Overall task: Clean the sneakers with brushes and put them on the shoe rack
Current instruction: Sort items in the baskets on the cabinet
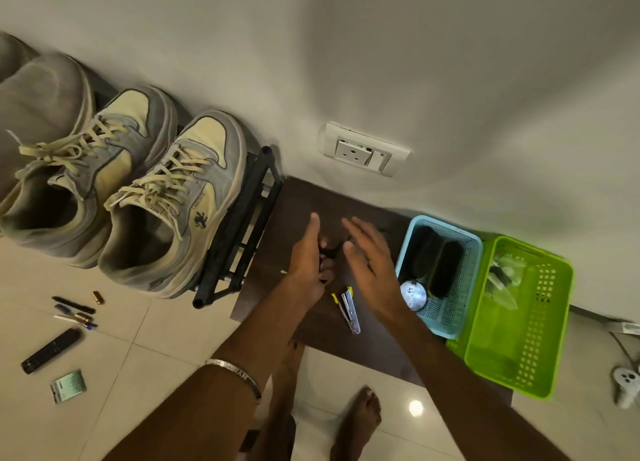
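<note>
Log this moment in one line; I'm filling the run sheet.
beige-grey suede sneakers: on black rack | left hand: holding small dark item | right hand: open

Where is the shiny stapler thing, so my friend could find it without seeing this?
Find the dark brown mat on the floor against the wall, between the black shoe rack and the light blue basket. The stapler lies flat on that mat, just below the person's right hand. It is the only slim silver thing there, with yellow tips at its upper end.
</note>
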